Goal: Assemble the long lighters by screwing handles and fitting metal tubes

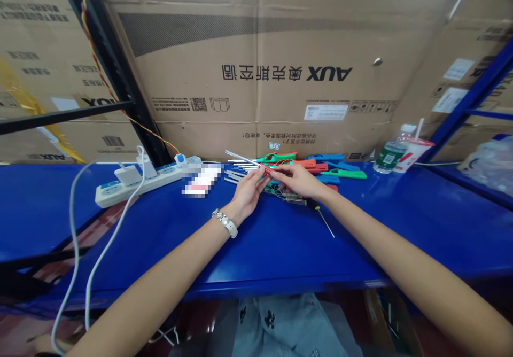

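**Workshop Corner, Stockroom Feel**

From my remote feed I read a workshop: blue bench (280, 250), screwdriver (316, 207) near a pile of coloured handles (318, 167), power strip (154, 179), black rack post (114, 63), and printed AUX cardboard (288, 36) walling the back.

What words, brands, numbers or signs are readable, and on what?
"AUX 奥克斯空调": large carton, upside down.
"师傅您辛苦了!请在搬运时对我温柔些,谢谢您!": same carton, upside down.
"AUX": left carton, twice, upside down.
Too small or blurred: white sticker, handling symbols, small tag, bottle label, cup print, remaining carton print.
Held red piece: no readable text.
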